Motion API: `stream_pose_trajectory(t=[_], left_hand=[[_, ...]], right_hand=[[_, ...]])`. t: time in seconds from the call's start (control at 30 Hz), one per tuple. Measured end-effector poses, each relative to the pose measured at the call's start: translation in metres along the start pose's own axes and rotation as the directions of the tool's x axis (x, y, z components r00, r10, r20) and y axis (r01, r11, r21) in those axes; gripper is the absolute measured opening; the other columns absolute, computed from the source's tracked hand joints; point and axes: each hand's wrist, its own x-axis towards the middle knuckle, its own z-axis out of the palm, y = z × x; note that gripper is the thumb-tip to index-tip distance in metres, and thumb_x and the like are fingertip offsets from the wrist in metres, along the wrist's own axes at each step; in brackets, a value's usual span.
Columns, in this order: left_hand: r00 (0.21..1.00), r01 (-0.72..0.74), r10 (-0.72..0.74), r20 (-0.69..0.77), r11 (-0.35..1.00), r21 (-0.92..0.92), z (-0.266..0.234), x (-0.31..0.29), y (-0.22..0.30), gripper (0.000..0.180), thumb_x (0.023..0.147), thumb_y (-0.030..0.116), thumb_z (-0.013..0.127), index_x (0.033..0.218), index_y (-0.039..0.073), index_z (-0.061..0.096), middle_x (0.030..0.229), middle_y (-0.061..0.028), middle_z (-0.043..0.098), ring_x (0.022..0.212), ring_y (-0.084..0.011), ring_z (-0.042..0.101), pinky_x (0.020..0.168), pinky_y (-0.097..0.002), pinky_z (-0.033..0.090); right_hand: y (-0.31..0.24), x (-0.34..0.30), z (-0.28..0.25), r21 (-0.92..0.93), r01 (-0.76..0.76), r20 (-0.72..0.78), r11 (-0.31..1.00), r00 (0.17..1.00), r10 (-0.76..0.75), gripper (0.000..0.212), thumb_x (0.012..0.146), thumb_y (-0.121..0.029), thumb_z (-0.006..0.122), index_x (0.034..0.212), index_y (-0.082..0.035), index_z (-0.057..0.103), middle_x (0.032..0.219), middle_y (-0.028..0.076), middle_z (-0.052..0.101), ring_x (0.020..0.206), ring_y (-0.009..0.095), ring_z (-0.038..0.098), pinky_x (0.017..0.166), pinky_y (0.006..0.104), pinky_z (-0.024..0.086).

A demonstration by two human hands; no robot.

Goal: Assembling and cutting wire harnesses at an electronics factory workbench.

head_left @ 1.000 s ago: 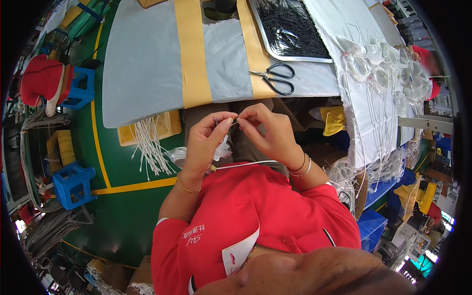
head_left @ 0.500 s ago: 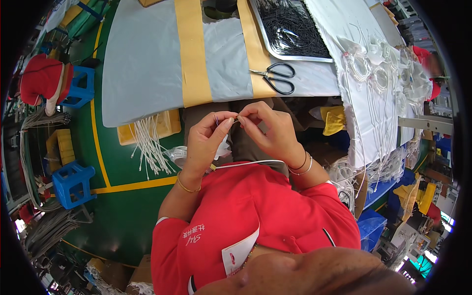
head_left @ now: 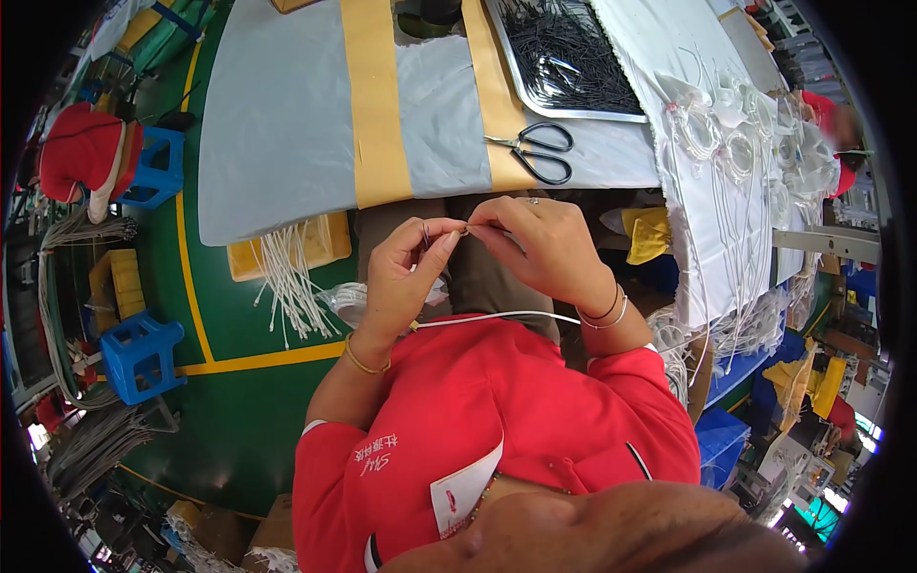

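Observation:
My left hand (head_left: 409, 272) and my right hand (head_left: 543, 250) meet above my lap with their fingertips close together. The left thumb and forefinger pinch, and a thin dark wire (head_left: 426, 235) shows by its fingers. My right thumb and forefinger are pressed together too; what they hold is too small to make out. A white cable (head_left: 497, 315) with a small yellowish piece (head_left: 414, 326) at its left end runs across my lap, below both hands. On the table ahead lie black-handled scissors (head_left: 544, 153), spread apart.
A metal tray (head_left: 573, 112) of short black pieces sits on the table (head_left: 277, 124). White cables hang over the cloth (head_left: 707, 258) on the right. Below the table's left side, a yellow bin (head_left: 330, 239) holds white cables. Blue stools (head_left: 143, 353) and another person (head_left: 81, 158) are at left.
My right hand has turned and its wrist has moved a little to the right, while its fingertips stay near the left ones. The left hand has barely moved.

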Motion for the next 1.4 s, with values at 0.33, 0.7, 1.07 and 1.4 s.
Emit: stream_pose_trajectory(t=[0.33, 0.7, 1.07, 1.4], left_hand=[[1.0, 0.001, -0.001, -0.005, 1.0, 0.017, 0.0, 0.001, 0.001, 0.019, 0.099, 0.012, 0.06, 0.114, 0.002, 0.066, 0.08, 0.0038, 0.056, 0.062, -0.0004, 0.052, 0.047, -0.0193, 0.052], [0.974, 0.228, -0.221, 0.058, 0.925, -0.304, -0.004, 0.002, 0.014, 0.022, 0.097, 0.014, 0.066, 0.114, 0.001, 0.068, 0.08, 0.007, 0.055, 0.065, 0.0008, 0.041, 0.056, -0.0166, 0.032], [0.972, 0.231, -0.233, 0.042, 0.899, -0.373, -0.008, 0.005, 0.013, 0.022, 0.097, 0.014, 0.065, 0.113, 0.0, 0.068, 0.076, 0.0081, 0.054, 0.059, 0.0019, 0.036, 0.05, -0.0162, 0.025], [0.978, 0.172, -0.203, -0.045, 0.911, -0.375, -0.004, 0.006, 0.012, 0.019, 0.097, 0.011, 0.064, 0.113, 0.001, 0.069, 0.073, 0.0081, 0.054, 0.058, 0.0016, 0.036, 0.05, -0.0167, 0.026]], right_hand=[[-0.002, 0.0, 0.002, 0.047, -0.072, 0.011, 0.996, 0.997, 0.071, 0.011, 0.084, -0.012, 0.074, 0.09, -0.009, 0.065, 0.071, 0.005, 0.065, 0.058, 0.022, 0.063, 0.053, 0.0331, 0.046], [0.008, 0.0, 0.007, 0.18, -0.035, 0.014, 0.983, 0.999, 0.033, 0.019, 0.084, -0.012, 0.074, 0.102, -0.011, 0.071, 0.081, 0.005, 0.071, 0.066, 0.023, 0.068, 0.059, 0.031, 0.051], [0.006, -0.003, 0.024, 0.081, 0.07, -0.105, 0.994, 0.993, -0.061, 0.016, 0.084, -0.013, 0.074, 0.098, -0.009, 0.068, 0.079, 0.005, 0.07, 0.065, 0.022, 0.067, 0.059, 0.0301, 0.05], [-0.009, -0.008, 0.036, 0.412, -0.257, -0.029, 0.874, 0.955, 0.295, 0.011, 0.09, -0.003, 0.068, 0.1, 0.0, 0.065, 0.088, 0.009, 0.073, 0.084, 0.017, 0.074, 0.071, 0.0255, 0.056]])
